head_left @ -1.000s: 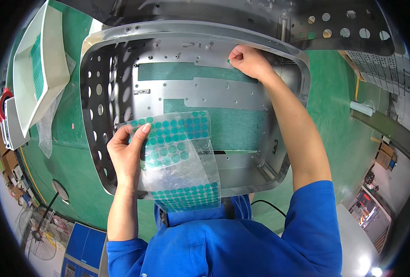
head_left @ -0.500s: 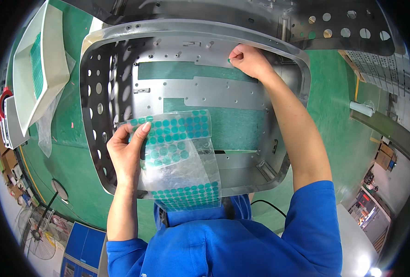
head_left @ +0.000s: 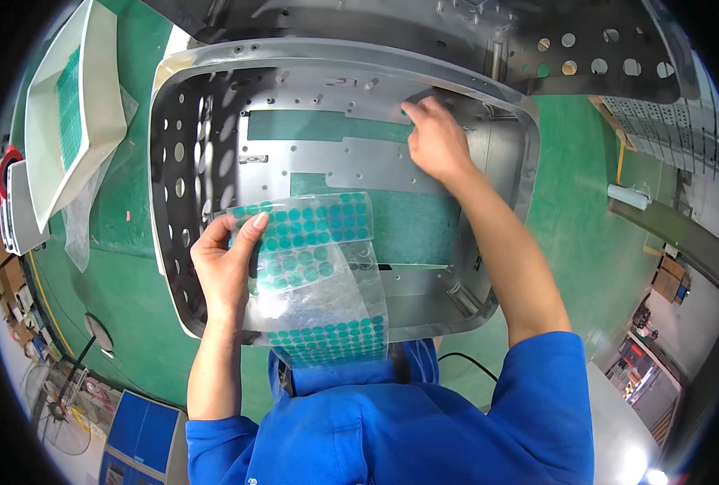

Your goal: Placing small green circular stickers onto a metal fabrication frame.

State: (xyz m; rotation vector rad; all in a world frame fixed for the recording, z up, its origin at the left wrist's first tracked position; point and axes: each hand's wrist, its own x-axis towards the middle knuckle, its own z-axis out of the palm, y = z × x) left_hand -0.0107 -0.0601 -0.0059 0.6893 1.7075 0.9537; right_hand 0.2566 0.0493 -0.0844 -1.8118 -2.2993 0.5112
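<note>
Several clear sheets of round green stickers [head_left: 319,222] hang from my left hand [head_left: 224,257], pinched between thumb and fingers over the near left part of a grey metal housing [head_left: 343,52]. Their lower end droops past the housing's near edge. My right hand [head_left: 439,139] is at the far right of the housing's inner panel [head_left: 295,162], index finger stretched out, its tip at the panel surface. A speck of green shows by that fingertip; most of it is hidden. The curled fingers beneath the hand are partly out of sight.
A second perforated metal part [head_left: 602,52] stands beyond the housing. At the far left is a white bin [head_left: 93,121] with a green sheet inside. A pedestal fan [head_left: 67,420] and a blue cabinet [head_left: 141,428] stand at the lower left.
My right hand has gone from a pinch holding a small green piece to a stretched index finger at the panel. The left hand keeps its hold on the sticker sheets.
</note>
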